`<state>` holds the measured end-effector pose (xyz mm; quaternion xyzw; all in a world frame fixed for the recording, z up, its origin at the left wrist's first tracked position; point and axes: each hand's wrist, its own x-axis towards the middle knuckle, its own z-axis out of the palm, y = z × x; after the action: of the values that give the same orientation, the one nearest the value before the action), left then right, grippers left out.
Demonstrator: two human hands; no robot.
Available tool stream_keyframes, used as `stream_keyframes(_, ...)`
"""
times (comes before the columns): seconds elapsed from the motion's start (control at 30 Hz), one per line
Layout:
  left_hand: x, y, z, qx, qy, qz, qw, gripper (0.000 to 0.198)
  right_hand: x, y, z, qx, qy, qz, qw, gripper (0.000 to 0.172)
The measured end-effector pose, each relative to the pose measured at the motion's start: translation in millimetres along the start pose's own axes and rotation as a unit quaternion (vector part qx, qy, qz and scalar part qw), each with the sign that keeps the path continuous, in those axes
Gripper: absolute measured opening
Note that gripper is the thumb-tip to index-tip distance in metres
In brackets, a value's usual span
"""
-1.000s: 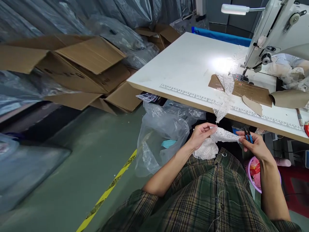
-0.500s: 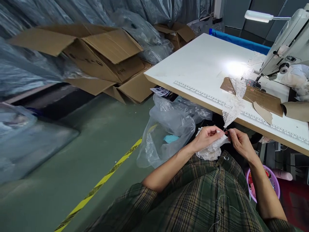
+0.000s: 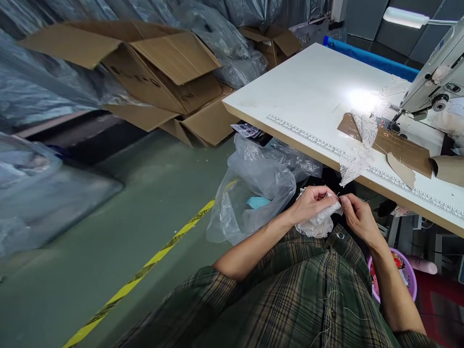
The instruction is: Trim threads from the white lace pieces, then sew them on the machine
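White lace cloth (image 3: 314,229) is clamped between the thumb and fingers of the left hand (image 3: 312,205), just below the near edge of a white table (image 3: 290,87). A gathered end pokes out past the left fingertips toward the right hand (image 3: 358,217); the rest bunches beneath the left palm, farther below the table's edge. The right hand, also below that edge, is curled, its thumb and forefinger close to the tip of the gathered end; whether they are clamped on it cannot be told.

Beyond the fingers, a lace strip (image 3: 352,168) lies on the table and droops over its near edge. Also on the table are a brown board (image 3: 406,147), a tan scrap (image 3: 400,170) and, toward its right side, a sewing machine (image 3: 447,63). A clear plastic bag (image 3: 235,203) sits below the table's left part, and a purple basket (image 3: 410,270) below its right. Left of the table is an open cardboard box (image 3: 145,87).
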<state>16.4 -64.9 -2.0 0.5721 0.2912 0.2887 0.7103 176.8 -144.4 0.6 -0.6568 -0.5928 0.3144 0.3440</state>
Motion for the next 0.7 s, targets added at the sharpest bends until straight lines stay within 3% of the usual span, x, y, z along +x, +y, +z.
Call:
stream_keyframes(0.17,-1.1,-1.3,-3.0,0.036,-0.006,0.009,0.999,0.031,-0.6,2.1,8.0,0.045,0.019,0.011,0.999,0.05)
stream_keyframes(0.3,-3.5,-10.6,-7.9,0.081,-0.024,0.019,0.996,0.032,-11.2,7.7,17.3,0.121,-0.026,0.027,0.992,0.044)
stream_keyframes(0.4,-6.1,-25.4,-15.4,0.218,-0.004,0.05,0.975,0.026,-17.9,14.1,22.1,0.093,-0.064,0.077,0.991,0.045)
stream_keyframes(0.47,-7.9,-39.5,-22.9,0.326,0.018,0.074,0.942,0.029,-19.3,19.0,20.8,0.052,-0.049,0.094,0.993,0.045)
stream_keyframes(0.57,-8.6,-64.7,-35.1,0.43,0.026,0.063,0.9,0.064,-17.2,25.0,12.8,0.01,0.003,0.099,0.995,0.046)
stream_keyframes(0.7,-2.4,-91.6,-46.1,0.469,0.024,-0.003,0.883,0.098,-12.3,27.0,3.0,-0.006,0.033,0.099,0.994,0.045)
